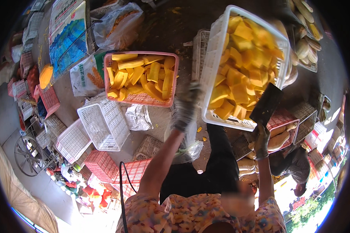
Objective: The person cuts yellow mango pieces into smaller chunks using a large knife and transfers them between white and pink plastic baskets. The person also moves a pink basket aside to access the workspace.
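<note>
My right hand [262, 139], in a dirty work glove, grips the handle of a cleaver with a wide dark blade [267, 103]. The blade lies over the near right corner of a white plastic crate [205, 96] heaped with orange pumpkin chunks [240, 75]. Left of that crate is my gloved left hand [189, 106], blurred; its fingers cannot be made out. Farther left, a pink plastic crate [140, 103] holds long cut pumpkin pieces [154, 71].
Empty white crates [105, 125] and red crates [102, 166] stand at the lower left. Whole pale squashes [278, 141] fill crates on the right. Another person [299, 166] is at the lower right. Plastic bags [119, 26] and printed sacks [68, 43] lie at the upper left.
</note>
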The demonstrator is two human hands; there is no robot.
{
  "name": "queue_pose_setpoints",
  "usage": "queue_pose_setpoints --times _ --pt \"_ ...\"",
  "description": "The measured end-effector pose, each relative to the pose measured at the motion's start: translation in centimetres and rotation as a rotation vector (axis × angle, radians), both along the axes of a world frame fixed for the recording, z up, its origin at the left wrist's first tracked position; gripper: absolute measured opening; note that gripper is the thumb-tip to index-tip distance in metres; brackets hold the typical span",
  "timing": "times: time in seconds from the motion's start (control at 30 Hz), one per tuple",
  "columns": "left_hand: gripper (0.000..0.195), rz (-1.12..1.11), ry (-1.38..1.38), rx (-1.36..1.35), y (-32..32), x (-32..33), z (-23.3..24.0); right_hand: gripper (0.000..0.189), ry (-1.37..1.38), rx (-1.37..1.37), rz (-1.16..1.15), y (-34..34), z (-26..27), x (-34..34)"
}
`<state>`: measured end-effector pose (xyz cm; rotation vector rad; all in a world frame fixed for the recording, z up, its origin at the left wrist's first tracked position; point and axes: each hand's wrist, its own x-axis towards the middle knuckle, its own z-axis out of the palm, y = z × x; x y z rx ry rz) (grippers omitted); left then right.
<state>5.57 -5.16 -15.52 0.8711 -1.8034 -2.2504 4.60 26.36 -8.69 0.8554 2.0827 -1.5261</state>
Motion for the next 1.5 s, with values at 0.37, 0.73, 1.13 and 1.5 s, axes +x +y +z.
queue_pose_setpoints --times 0.37,0.73,1.13,1.5 --pt "0.076 -0.202 -0.964 -0.911 -17.9 3.9 -31.0 0.038 0.039 0.162 -0.045 -4.6 -2.2 2.8" --pt "0.068 -0.284 -0.892 -0.639 -19.4 5.0 -25.0 0.037 0.051 0.627 0.514 -2.9 -3.1 5.8" --pt "0.050 -0.652 -0.310 -0.333 -3.5 0.0 7.5 0.011 0.825 0.268 0.618 -7.1 8.7 1.8" --pt "0.043 -0.828 -0.294 -0.156 7.9 -3.4 7.0 0.021 0.414 0.420 0.572 1.6 8.5 -0.9"
